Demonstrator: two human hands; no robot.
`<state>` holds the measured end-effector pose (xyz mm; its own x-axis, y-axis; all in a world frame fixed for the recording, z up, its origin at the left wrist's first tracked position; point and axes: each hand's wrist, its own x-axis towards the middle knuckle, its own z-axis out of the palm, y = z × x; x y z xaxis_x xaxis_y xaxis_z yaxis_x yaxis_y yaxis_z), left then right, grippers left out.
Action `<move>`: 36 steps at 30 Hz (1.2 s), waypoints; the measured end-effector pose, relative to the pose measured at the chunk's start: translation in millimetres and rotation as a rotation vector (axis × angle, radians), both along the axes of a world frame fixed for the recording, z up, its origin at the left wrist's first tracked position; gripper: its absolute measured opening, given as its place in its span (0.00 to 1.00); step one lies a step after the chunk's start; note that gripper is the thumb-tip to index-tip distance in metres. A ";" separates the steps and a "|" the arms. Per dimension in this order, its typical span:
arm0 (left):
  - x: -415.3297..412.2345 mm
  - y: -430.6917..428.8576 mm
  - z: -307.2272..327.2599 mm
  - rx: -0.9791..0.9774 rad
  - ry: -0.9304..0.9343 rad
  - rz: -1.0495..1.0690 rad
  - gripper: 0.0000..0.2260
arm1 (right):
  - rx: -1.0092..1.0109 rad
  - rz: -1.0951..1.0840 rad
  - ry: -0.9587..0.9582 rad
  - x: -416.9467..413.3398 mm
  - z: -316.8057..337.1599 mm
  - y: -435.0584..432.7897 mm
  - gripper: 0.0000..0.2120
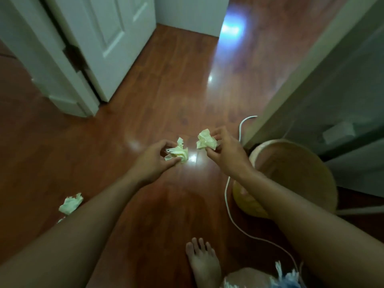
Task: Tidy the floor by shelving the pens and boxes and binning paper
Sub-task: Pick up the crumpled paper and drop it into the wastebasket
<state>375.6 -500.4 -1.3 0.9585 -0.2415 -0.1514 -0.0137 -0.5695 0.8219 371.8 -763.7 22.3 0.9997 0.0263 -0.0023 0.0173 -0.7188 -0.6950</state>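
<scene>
My left hand (154, 160) pinches a crumpled pale yellow paper ball (178, 152) above the wooden floor. My right hand (225, 151) pinches a second crumpled paper ball (205, 140) just to the right of the first. Both hands are held out in front of me, a short gap apart. A round tan bin (307, 163) stands on the floor to the right, partly hidden behind my right forearm. Another crumpled paper ball (71, 203) lies on the floor at the lower left, beside my left forearm.
A white cable (227, 196) runs along the floor past the bin's left side. An open white door (116, 42) and its frame (54, 80) stand at the upper left. A wall (336, 84) rises on the right. My bare foot (202, 265) is at the bottom centre.
</scene>
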 end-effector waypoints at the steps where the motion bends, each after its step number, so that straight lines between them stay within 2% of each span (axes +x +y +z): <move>1: 3.9 -12.9 7.3 -0.019 -0.018 -0.030 0.18 | -0.001 -0.036 -0.015 -3.4 8.8 -11.7 0.18; 6: 10.3 -106.6 47.5 -0.093 -0.080 -0.195 0.18 | 0.001 -0.268 -0.060 -36.5 46.3 -94.0 0.17; 11: -1.2 -188.9 59.3 -0.093 -0.125 -0.314 0.17 | -0.022 -0.465 0.023 -74.2 47.4 -163.5 0.16; 18: -10.2 -243.3 51.4 0.044 -0.143 -0.454 0.24 | -0.151 -0.523 0.137 -107.6 33.0 -202.2 0.19; 21: -12.6 -244.3 49.7 0.028 -0.137 -0.458 0.25 | -0.174 -0.533 0.181 -112.4 32.5 -202.1 0.24; 27: -8.7 -214.8 54.9 -0.042 -0.122 -0.406 0.23 | -0.226 -0.468 0.124 -104.2 53.4 -183.2 0.26; 31: -4.3 -160.3 51.4 -0.014 -0.138 -0.306 0.23 | -0.202 -0.378 0.049 -80.6 66.2 -147.0 0.22; 36: -4.6 -62.6 41.0 0.028 -0.097 -0.147 0.21 | -0.259 -0.187 0.019 -38.4 63.9 -71.3 0.23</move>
